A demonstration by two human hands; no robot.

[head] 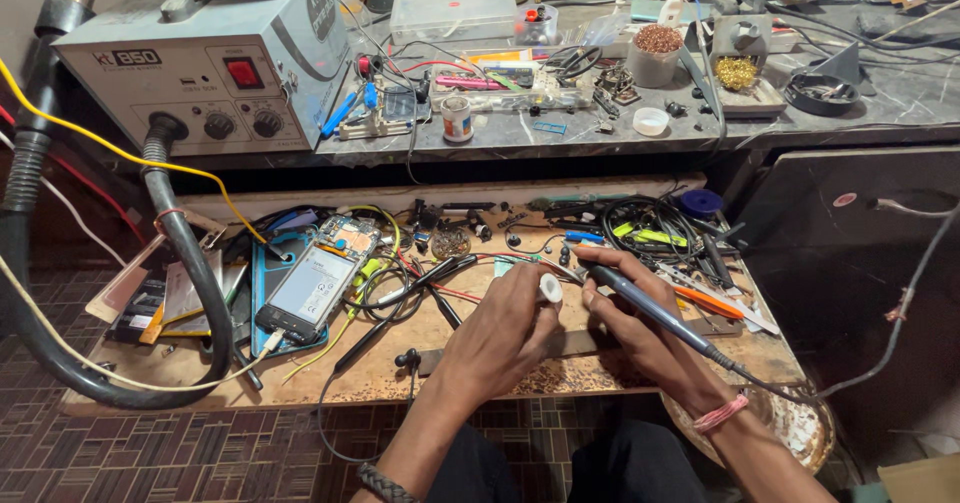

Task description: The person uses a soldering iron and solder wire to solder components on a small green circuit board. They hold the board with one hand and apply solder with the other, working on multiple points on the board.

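Left hand [497,335] has its grip clamped on a small white spool [550,287], held above the middle of the table [400,368] near its front edge. Right hand [640,338] has its grip closed around a dark soldering iron [650,308], tip pointing left and just beside the spool; its cable trails off toward the table's right front corner. An opened phone [312,288] lies left of the hands, and a grey rework station [215,63] stands on the raised shelf [560,138] at the back left.
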